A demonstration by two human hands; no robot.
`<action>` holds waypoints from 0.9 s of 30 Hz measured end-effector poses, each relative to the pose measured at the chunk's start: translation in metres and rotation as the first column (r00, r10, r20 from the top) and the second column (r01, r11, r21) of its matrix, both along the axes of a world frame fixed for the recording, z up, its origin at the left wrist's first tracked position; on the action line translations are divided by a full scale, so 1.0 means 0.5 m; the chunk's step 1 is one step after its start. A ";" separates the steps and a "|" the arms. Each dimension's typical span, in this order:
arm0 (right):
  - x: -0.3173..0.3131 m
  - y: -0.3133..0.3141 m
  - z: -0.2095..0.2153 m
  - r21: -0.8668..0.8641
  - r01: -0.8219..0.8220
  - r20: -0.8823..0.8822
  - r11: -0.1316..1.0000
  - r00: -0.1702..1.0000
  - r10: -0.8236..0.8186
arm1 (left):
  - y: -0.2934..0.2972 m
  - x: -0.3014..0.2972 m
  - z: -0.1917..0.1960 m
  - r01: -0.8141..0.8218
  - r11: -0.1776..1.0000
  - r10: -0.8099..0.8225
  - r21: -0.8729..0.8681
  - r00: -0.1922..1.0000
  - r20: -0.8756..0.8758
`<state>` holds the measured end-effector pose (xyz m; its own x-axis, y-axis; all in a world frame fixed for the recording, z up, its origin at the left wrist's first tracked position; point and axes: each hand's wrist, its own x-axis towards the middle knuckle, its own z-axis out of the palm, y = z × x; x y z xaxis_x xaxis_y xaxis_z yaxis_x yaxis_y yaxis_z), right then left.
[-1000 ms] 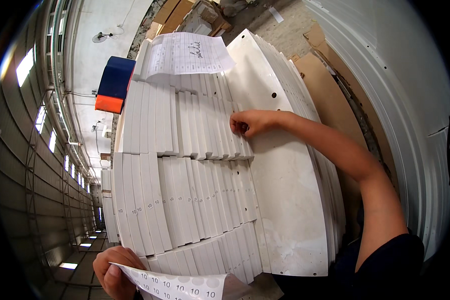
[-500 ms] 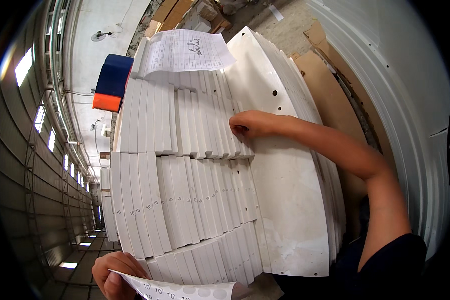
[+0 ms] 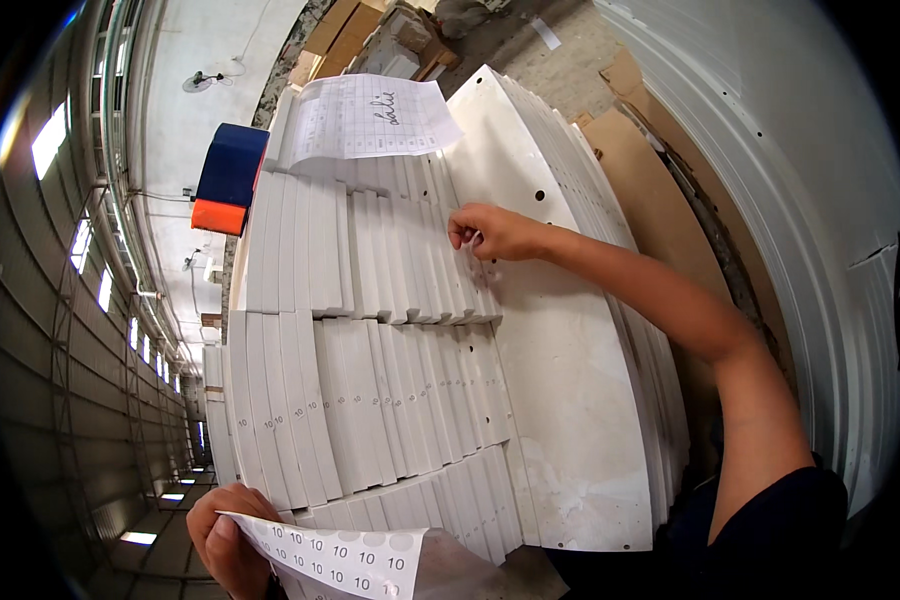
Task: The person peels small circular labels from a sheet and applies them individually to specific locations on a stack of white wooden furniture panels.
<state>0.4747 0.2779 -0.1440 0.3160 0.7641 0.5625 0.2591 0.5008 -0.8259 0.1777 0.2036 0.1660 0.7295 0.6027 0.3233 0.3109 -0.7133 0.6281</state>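
Observation:
In my left hand, at the lower left, I grip the corner of a sheet of round white stickers with printed marks. Part of its backing looks bare and see-through. My right hand is closed in a pinch at the edges of the upper row of white panels. Whatever sits between those fingertips is too small to make out. Several panels in the middle row carry small round stickers along their edges.
A printed form with handwriting lies over the far panels. Beside it stands a dark blue and orange box. A large white board with holes lies right of the rows, with brown cardboard beyond.
My right hand has shifted slightly up and left along the panel edges. My left hand has raised the sticker sheet, so more of it shows.

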 end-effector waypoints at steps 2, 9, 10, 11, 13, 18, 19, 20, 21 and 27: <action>0.002 -0.002 -0.003 -0.046 -0.143 -0.046 0.989 0.989 0.141 | -0.004 0.003 0.000 -0.009 1.000 0.009 -0.002 1.000 0.001; -0.030 -0.001 0.016 -0.140 -0.259 0.037 0.956 0.963 0.267 | -0.002 0.006 0.000 0.009 1.000 -0.009 -0.030 1.000 -0.003; -0.032 -0.001 0.017 -0.146 -0.280 0.021 0.949 0.958 0.286 | -0.001 0.006 0.001 0.008 0.999 -0.008 -0.032 1.000 -0.002; -0.033 -0.001 0.017 -0.149 -0.280 0.021 0.948 0.958 0.286 | 0.000 0.004 0.001 0.018 0.999 -0.018 -0.040 1.000 -0.003; -0.036 0.002 0.013 -0.125 -0.257 0.027 0.958 0.965 0.262 | -0.005 0.008 -0.001 0.022 0.999 -0.022 -0.038 1.000 -0.011; -0.040 0.002 0.012 -0.102 -0.201 0.071 0.974 0.975 0.209 | -0.010 0.011 -0.001 0.075 0.997 -0.075 -0.019 0.997 -0.013; -0.043 0.001 0.011 -0.075 -0.167 0.085 0.983 0.981 0.173 | -0.010 0.011 -0.002 0.077 0.997 -0.077 -0.019 0.997 -0.014; -0.044 -0.001 0.008 -0.075 -0.165 0.084 0.984 0.982 0.171 | -0.010 0.010 -0.004 0.088 0.996 -0.088 -0.022 0.996 0.005; -0.045 -0.004 0.006 -0.050 -0.091 0.128 0.995 0.987 0.097 | -0.010 0.009 -0.006 0.100 0.995 -0.099 -0.024 0.995 0.025; -0.058 -0.008 0.009 -0.032 0.033 0.076 0.999 0.997 -0.031 | -0.009 0.000 0.011 0.117 0.993 -0.114 0.023 0.985 -0.128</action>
